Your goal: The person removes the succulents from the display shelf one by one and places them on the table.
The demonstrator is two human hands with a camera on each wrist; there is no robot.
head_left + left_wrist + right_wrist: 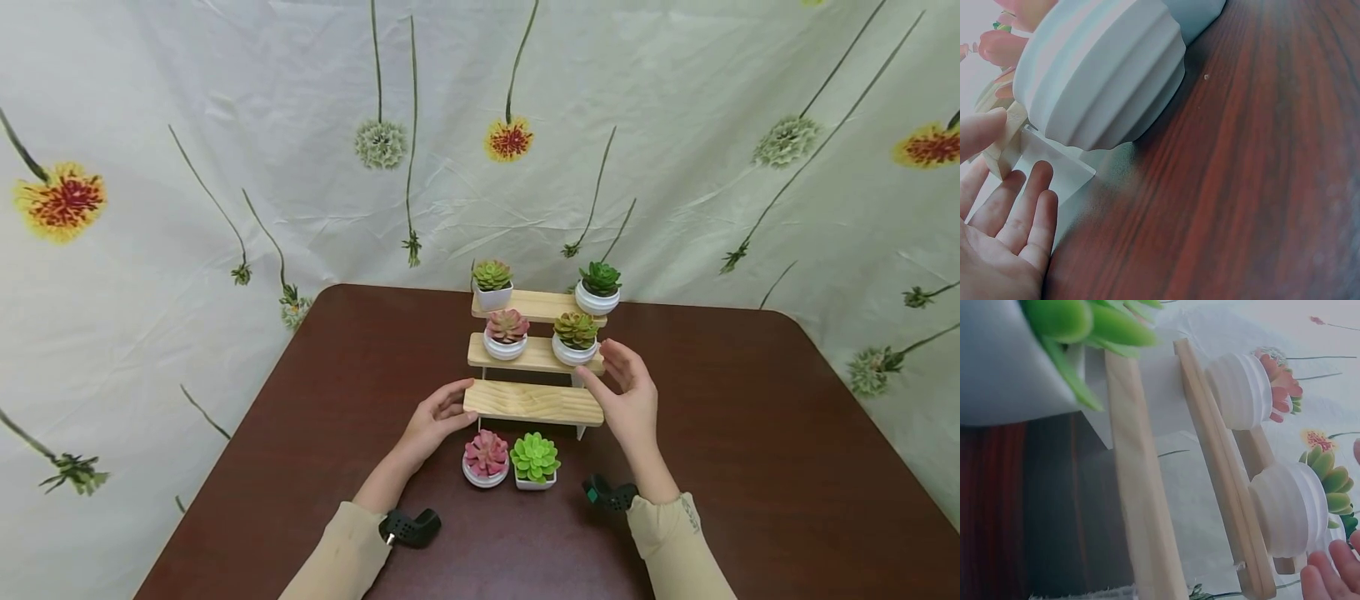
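Head view: left hand (438,417) and right hand (628,392), grip relaxed and holding nothing, flank the stand's lowest shelf (534,402); likely next: lifting the pink succulent (486,457) below it.

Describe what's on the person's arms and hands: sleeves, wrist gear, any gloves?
Both hands are bare, no gloves: left hand, right hand. Both arms wear long beige sleeves, left sleeve and right sleeve; the right cuff carries small dark markings, unreadable. Each wrist has a small black camera unit: the left one has a perforated housing, the right one shows a green spot.
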